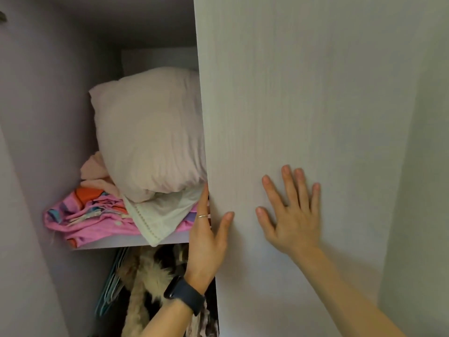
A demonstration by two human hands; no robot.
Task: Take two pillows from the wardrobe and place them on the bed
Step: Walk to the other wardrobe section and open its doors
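Observation:
A pale pink pillow [148, 132] stands tilted on a wardrobe shelf [121, 243], partly hidden behind the sliding door [303, 105]. Under it lies a white pillow [160, 215] with a stitched edge, hanging over the shelf front. My left hand [206, 237] grips the door's left edge, fingers behind it and thumb on the front; a ring and a dark watch show. My right hand [291, 215] lies flat on the door face with fingers spread, holding nothing.
Folded pink patterned bedding [90, 215] and a peach cloth [94, 171] lie beside the pillows. Below the shelf hang a furry garment [150, 276] and hangers [111, 283]. The wardrobe's left wall [48, 117] stands close. A pale wall [425, 166] is on the right.

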